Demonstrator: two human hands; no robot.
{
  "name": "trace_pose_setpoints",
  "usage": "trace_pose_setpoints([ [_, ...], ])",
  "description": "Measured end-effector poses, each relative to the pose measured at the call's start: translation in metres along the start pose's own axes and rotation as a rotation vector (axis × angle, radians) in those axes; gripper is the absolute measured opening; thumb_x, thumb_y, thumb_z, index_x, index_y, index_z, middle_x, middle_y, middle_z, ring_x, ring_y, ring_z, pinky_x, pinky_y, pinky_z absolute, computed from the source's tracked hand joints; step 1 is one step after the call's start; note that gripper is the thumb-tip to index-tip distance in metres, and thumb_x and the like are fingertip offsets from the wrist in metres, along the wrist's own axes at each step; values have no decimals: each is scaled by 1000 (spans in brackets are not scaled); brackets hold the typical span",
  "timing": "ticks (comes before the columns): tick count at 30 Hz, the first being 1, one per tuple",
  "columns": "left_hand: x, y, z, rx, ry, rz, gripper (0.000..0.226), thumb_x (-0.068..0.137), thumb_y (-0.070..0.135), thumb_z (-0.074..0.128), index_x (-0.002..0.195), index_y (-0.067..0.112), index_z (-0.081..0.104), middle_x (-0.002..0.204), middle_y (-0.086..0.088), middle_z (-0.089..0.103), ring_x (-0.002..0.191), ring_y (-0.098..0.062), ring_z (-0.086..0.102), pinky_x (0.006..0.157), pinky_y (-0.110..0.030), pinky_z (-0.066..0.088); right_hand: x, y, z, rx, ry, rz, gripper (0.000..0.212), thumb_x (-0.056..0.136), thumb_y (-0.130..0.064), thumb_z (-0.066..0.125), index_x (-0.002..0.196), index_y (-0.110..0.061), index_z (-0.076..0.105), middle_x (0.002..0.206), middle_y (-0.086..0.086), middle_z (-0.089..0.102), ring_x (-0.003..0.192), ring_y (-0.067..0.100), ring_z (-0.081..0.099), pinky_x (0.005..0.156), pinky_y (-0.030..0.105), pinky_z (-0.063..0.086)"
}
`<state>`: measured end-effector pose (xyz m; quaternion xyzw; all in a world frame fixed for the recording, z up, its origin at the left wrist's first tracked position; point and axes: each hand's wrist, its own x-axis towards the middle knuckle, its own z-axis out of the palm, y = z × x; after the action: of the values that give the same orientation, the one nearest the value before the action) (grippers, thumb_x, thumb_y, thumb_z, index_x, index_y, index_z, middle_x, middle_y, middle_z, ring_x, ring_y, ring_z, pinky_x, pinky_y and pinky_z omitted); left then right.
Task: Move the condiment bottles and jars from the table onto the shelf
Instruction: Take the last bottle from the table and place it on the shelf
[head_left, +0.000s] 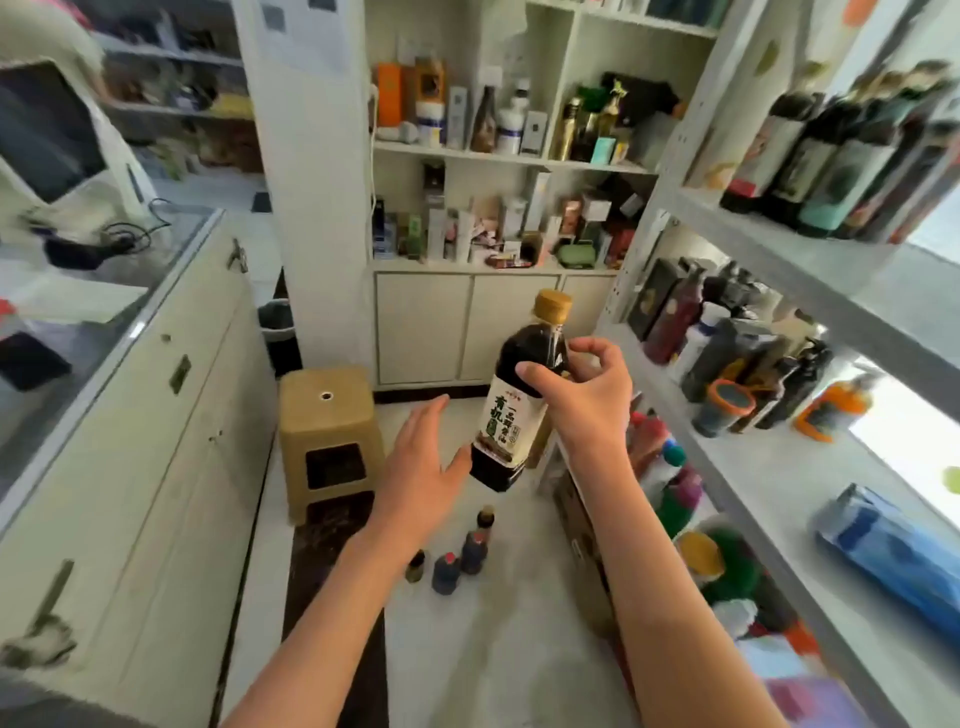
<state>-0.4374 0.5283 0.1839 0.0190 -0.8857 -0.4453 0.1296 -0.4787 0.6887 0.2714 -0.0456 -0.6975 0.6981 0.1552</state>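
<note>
The right hand (582, 395) pinches the dark bottle (519, 400) at its shoulder; the left hand (421, 462), grip spread, should steady its base before shelving (769, 467).

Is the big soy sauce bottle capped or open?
Capped. A tan cap sits on the neck of the soy sauce bottle, which the right hand grips, tilted, in mid-air.
</note>
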Motion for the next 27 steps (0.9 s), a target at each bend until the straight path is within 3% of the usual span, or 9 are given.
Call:
trace_pose_setpoints([
  [2,21,26,28,-15,-43,52,65,93,36,58,148,36,22,155,10,27,141,-11,28,109,-28,26,26,-3,-31,12,51,0,58,53,-25,90,97,-25,53,92,8,74,84,23,74,72,40,61],
  [5,56,71,67,-26,-92,124,67,93,37,58,149,33,22,157,8,25,143,-11,25,110,-29,24,67,-13,-71,7,131,-33,58,56,-21,91,101,-22,54,84,-5,75,73,11,74,61,28,60],
  [12,152,146,131,-106,-186,330,65,92,34,61,146,32,25,149,8,36,136,-12,35,104,-26,27,160,-36,-118,48,321,-125,53,58,-17,91,98,-17,57,83,6,75,75,18,75,61,24,58],
  [15,196,168,152,-165,-226,400,69,90,36,62,144,42,18,151,13,31,135,-3,28,104,-28,25,201,-45,-129,15,407,-168,51,61,-17,90,100,-17,57,79,3,75,70,17,74,56,24,57],
  [20,273,198,174,-234,-337,478,73,91,39,59,144,52,11,155,17,24,138,-10,29,107,-38,31,267,-79,-149,-90,529,-250,44,65,-19,88,101,-23,64,84,3,76,74,18,75,60,23,57],
  [24,321,235,185,-262,-366,619,71,93,36,58,146,48,13,155,17,23,134,-2,25,107,-33,27,321,-119,-169,-103,652,-297,30,67,-18,88,89,-23,69,83,1,77,75,14,74,58,18,53],
  [27,350,257,202,-265,-383,636,69,94,34,57,148,42,15,156,15,23,140,-8,27,108,-31,25,359,-137,-182,-135,705,-304,28,68,-15,86,89,-21,69,82,3,77,71,14,74,57,19,52],
])
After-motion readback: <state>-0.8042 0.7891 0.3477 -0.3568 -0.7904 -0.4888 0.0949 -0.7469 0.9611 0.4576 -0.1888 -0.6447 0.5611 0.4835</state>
